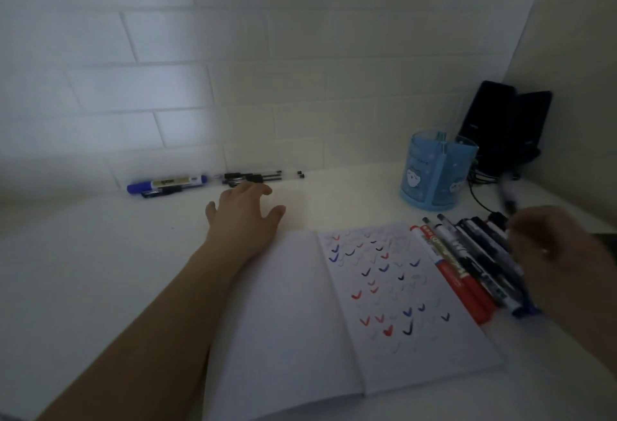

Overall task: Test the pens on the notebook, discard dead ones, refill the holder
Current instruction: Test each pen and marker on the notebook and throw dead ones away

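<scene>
The open white paper notebook (350,313) lay at lower centre of the frame on the white tabletop (83,270); its right page was covered in red, blue and black tick marks, so testing looked well advanced, possibly done; the left page was blank. A row of tested pens and red markers (467,263) lay side by side along the notebook's right edge, at right of frame; print on the red marker barrel was there but too blurred to read. The right hand (551,247), blurred at the right edge, had its fingers curled and seemed to pinch a dark pen (507,195) pointing up toward the holder; the grip itself was smeared, so that is a judgement. The translucent blue round plastic pen holder (439,175), with a white cartoon figure and faint unreadable lettering, stood at upper right, apparently empty; black speakers (500,120) with cables sat behind it in the corner. The left hand (247,213) reached to centre frame with fingers spread and relaxed, holding nothing, fingertips just short of a second group of black clear-barrel pens (257,177) and a blue-capped marker (167,183) against the tiled wall (233,70); the marker's yellow label was illegible. Step in hand: likely the refill; next move calls for dropping the held pen into the holder upright, and sorting the far group as dead or untested, which cannot be told.
</scene>
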